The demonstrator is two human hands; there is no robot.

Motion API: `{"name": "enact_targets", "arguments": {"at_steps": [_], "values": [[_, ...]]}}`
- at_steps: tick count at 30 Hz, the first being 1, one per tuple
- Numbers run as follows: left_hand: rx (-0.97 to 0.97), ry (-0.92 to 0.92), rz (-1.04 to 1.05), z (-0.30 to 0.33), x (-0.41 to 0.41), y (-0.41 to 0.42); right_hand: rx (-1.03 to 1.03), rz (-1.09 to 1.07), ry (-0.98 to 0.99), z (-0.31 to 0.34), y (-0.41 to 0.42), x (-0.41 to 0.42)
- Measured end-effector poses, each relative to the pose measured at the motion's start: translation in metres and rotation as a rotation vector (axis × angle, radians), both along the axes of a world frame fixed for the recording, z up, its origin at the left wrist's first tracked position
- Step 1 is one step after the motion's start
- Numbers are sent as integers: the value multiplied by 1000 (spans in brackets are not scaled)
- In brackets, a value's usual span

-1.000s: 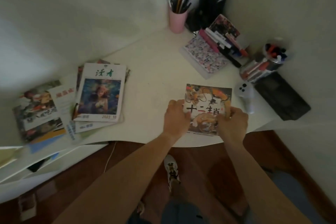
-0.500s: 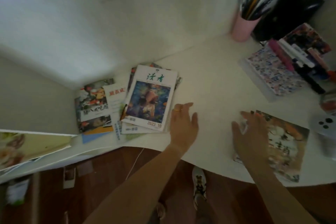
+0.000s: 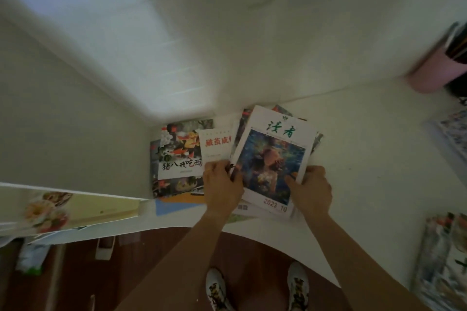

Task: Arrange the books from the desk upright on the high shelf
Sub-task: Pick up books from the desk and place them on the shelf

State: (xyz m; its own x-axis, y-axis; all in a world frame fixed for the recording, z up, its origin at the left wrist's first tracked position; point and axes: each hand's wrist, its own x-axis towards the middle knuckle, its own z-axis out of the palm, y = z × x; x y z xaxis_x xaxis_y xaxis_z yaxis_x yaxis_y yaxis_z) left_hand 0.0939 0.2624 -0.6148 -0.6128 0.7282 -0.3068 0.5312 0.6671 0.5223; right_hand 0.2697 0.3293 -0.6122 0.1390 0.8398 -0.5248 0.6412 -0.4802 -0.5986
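A white magazine [image 3: 274, 154] with green characters and a blue picture tops a small stack on the white desk [image 3: 366, 159]. My left hand [image 3: 222, 184] grips the stack's near left edge. My right hand [image 3: 312, 188] holds its near right corner, thumb on the cover. Left of it lie a picture book [image 3: 180, 151] with black and red characters and a thin white booklet [image 3: 217, 145] with red characters. The dragon-cover book [image 3: 444, 260] lies at the right edge, blurred. The high shelf is out of view.
A pink pencil cup [image 3: 432, 73] stands at the far right against the wall. A patterned notebook [image 3: 452, 134] lies right of the stack. A white panel with a floral picture [image 3: 63, 207] juts in at left. Below the desk edge are brown floor and my shoes [image 3: 217, 288].
Both hands left the dragon-cover book, moved left across the desk and closed on the magazine stack. The view swung left, so the dragon book now sits at the right edge.
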Motion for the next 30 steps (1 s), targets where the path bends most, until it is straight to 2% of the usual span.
{"name": "enact_targets", "arguments": {"at_steps": [3, 10, 16, 19, 22, 26, 30], "values": [[15, -43, 7, 2, -6, -1, -4, -34, 54, 1, 2, 13], [28, -82, -29, 6, -1, 10, 87, -297, 83, 11, -2, 49], [20, -217, 134, 1, -1, 23, 131, -406, 67, 19, 2, 79], [17, -302, 186, 3, 2, 28, 135, -419, 62, 18, 4, 85], [25, -329, 129, 3, 3, 25, 115, -441, 68, 17, 7, 86], [141, -572, 98, 0, 5, 12, 70, -466, 128, 16, 6, 85], [186, -505, 112, -2, 10, 3, 39, -439, 224, 19, 5, 85]]}}
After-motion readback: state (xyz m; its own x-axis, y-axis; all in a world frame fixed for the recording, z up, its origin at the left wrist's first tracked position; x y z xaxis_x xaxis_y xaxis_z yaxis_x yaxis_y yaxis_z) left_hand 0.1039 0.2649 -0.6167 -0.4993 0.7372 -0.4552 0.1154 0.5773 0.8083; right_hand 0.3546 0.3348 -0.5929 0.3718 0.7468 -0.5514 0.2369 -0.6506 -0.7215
